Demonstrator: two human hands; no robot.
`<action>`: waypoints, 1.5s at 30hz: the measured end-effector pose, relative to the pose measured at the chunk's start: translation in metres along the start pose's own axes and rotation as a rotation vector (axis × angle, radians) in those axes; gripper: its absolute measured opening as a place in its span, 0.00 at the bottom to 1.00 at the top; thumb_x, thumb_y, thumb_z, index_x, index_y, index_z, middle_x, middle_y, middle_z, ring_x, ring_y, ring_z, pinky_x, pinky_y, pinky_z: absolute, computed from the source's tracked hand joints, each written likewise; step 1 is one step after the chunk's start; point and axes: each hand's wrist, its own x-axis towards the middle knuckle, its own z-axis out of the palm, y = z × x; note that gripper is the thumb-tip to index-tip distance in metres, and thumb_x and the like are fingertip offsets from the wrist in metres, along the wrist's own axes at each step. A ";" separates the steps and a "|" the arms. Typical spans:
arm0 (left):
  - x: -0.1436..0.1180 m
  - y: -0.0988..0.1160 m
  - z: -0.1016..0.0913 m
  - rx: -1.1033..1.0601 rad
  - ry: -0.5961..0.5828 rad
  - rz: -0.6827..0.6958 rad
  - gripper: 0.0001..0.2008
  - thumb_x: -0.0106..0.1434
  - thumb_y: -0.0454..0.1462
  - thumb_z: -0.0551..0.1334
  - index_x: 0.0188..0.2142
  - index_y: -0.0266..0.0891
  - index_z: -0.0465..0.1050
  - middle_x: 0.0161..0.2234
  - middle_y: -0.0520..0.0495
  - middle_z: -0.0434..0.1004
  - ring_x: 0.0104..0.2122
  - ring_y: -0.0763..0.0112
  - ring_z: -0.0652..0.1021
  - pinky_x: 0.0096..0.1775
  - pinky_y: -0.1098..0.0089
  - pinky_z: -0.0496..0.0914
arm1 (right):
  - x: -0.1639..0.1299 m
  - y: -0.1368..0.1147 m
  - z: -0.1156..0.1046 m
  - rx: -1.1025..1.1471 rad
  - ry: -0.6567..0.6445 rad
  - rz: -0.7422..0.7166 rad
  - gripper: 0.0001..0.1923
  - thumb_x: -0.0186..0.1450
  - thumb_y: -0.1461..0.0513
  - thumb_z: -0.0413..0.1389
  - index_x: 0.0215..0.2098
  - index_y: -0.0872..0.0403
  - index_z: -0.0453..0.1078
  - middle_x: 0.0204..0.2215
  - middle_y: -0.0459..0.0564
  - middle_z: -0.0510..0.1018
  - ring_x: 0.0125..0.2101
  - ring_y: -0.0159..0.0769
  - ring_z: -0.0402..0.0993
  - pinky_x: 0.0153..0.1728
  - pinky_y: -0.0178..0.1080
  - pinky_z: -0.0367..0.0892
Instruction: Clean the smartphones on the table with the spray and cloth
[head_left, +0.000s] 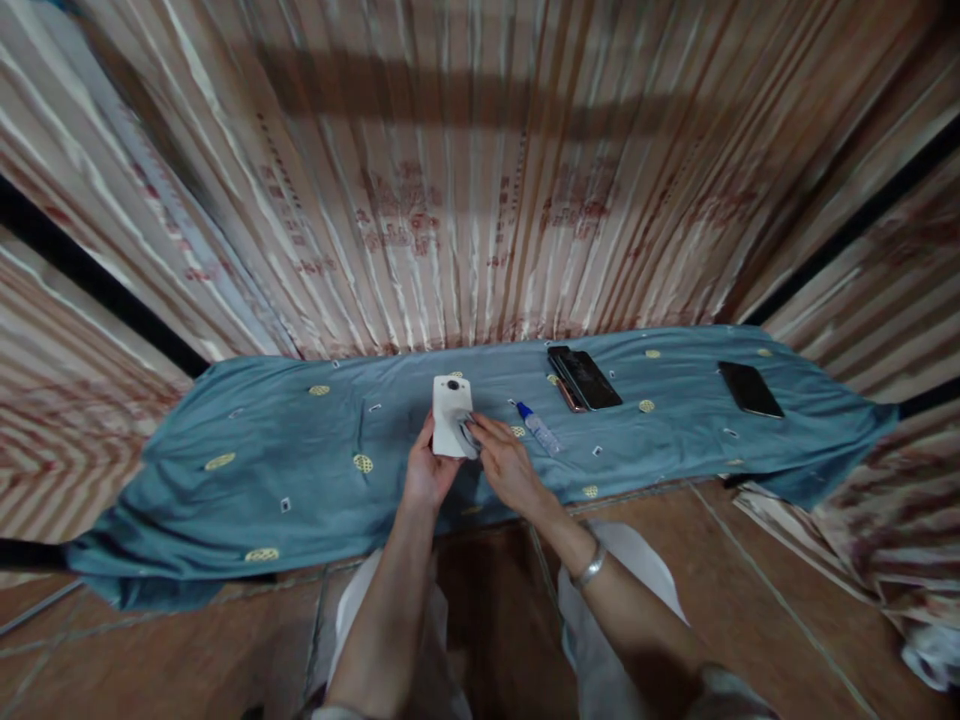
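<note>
My left hand [426,470] holds a white phone [451,408] upright by its lower left edge, back side with the round camera facing me. My right hand [504,462] presses a small pale cloth or wipe [469,437] against the phone's lower right corner. Both hands hover over a blue cloth-covered surface [285,440]. A small clear bottle with a blue cap [538,427] lies just right of my right hand.
Two dark phones [585,378] lie stacked at the back of the blue cloth, and another dark phone [750,388] lies further right. A striped curtain [465,200] hangs behind. Brown floor tiles [750,600] and my light trousers show below.
</note>
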 end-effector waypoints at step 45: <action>-0.007 -0.001 -0.001 0.040 0.006 0.030 0.17 0.68 0.42 0.55 0.42 0.30 0.75 0.29 0.41 0.80 0.32 0.66 0.81 0.41 0.68 0.75 | -0.006 -0.012 -0.010 -0.091 -0.104 -0.103 0.18 0.70 0.63 0.48 0.55 0.55 0.71 0.50 0.57 0.77 0.49 0.43 0.72 0.52 0.48 0.71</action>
